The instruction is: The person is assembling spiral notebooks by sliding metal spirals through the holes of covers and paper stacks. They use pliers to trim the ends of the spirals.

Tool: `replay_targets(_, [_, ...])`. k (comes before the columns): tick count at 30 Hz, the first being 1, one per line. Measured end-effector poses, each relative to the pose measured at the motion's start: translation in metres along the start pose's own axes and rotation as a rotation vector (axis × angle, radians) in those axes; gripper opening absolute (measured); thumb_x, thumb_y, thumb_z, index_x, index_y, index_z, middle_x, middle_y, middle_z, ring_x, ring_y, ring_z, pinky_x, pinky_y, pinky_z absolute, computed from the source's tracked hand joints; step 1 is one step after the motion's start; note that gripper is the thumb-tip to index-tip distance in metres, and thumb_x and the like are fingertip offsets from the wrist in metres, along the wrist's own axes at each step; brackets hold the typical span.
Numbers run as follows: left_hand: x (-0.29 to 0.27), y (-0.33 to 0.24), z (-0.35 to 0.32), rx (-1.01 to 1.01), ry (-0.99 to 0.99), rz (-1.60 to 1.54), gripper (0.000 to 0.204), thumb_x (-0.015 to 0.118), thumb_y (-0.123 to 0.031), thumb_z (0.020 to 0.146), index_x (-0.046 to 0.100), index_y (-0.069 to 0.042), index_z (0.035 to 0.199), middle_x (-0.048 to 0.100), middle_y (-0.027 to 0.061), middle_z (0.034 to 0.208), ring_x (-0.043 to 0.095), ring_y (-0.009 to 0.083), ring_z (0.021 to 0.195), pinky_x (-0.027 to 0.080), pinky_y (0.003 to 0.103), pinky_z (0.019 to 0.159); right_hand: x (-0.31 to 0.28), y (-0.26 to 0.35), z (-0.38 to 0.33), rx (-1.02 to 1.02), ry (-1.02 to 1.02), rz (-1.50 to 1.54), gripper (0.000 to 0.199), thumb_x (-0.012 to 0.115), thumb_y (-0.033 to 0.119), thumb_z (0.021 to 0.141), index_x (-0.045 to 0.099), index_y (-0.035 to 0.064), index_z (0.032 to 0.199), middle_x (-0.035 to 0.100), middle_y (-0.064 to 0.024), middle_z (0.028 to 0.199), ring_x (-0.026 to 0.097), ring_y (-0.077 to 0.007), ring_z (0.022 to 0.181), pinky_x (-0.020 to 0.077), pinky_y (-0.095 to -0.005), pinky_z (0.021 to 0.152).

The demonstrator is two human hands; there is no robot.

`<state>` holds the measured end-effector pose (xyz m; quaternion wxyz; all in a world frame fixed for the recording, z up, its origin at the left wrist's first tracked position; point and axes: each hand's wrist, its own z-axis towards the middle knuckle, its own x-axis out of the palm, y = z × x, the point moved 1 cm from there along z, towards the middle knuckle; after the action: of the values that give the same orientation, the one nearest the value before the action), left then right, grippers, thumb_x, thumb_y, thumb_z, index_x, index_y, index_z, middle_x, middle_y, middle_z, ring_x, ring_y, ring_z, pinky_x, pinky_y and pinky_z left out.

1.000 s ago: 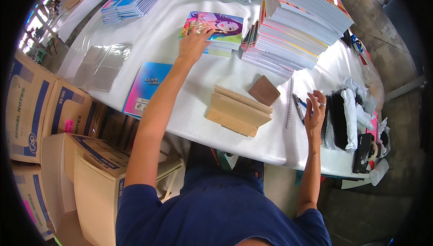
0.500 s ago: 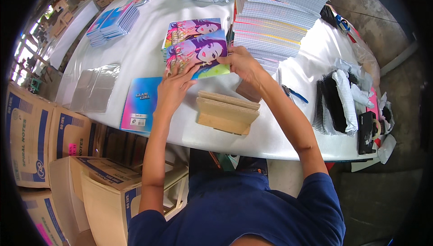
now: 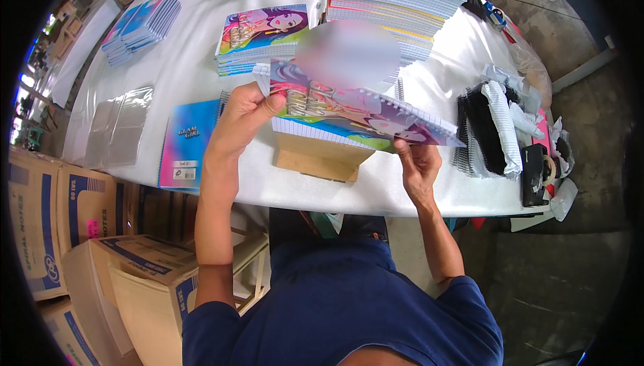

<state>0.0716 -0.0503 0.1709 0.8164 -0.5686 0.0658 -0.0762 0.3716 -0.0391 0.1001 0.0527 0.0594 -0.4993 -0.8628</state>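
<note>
A spiral notebook [image 3: 335, 111] with a colourful illustrated cover is held up, tilted, over the table. My left hand [image 3: 243, 114] grips its left end, thumb on the cover. My right hand [image 3: 421, 168] holds the lower right part, thumb on top and fingers underneath. Below the notebook stands a brown cardboard holder [image 3: 318, 158], partly covered by it. Behind it lies a stack of similar notebooks [image 3: 263, 30]. A blue and pink notebook [image 3: 184, 134] rests left of my left hand. A blurred patch hides some of the area above the held notebook.
Tall piles of wire-bound pages [image 3: 402, 4] stand at the back. Black spiral coils [image 3: 479, 128] in paper and a tape dispenser [image 3: 534, 175] sit on the right. Clear plastic sleeves [image 3: 121, 128] and another notebook stack [image 3: 144, 27] lie left. Cardboard boxes [image 3: 94, 198] fill the lower left.
The notebook has come off the stack, toward me and to the right, and is now tilted. My right hand has moved down and right to its lower edge; the left grips its left end.
</note>
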Motion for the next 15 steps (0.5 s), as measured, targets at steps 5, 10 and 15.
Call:
replay_targets(5, [-0.006,0.004,0.002,-0.024,-0.031,0.024,0.054,0.063,-0.037,0.090,0.057,0.004,0.126,0.050,0.0171,0.140,0.050,0.0269,0.126,0.035,0.039,0.107,0.009,0.003,0.006,0.026,-0.033,0.095,0.029,0.063,0.003,0.091,0.055,-0.0051,0.118,0.065,-0.0100,0.105,0.059,-0.0150,0.096,0.0468,-0.0277,0.085])
replay_targets(10, [-0.012,0.003,0.003,-0.039,0.058,0.042,0.048,0.062,-0.033,0.092,0.058,0.003,0.125,0.050,0.0167,0.140,0.049,0.0282,0.128,0.035,0.041,0.108,0.009,0.009,-0.005,0.031,-0.029,-0.031,0.026,0.062,0.001,0.092,0.055,-0.0055,0.115,0.064,-0.0101,0.104,0.057,-0.0136,0.095,0.0454,-0.0271,0.086])
replay_targets(15, [0.004,-0.009,0.008,0.000,0.099,-0.021,0.044,0.060,-0.031,0.093,0.061,0.002,0.122,0.051,0.0169,0.138,0.045,0.0291,0.131,0.033,0.039,0.109,0.008,0.004,-0.016,0.121,-0.046,0.093,0.024,0.062,-0.001,0.091,0.055,-0.0054,0.114,0.062,-0.0100,0.109,0.056,-0.0154,0.101,0.0438,-0.0283,0.090])
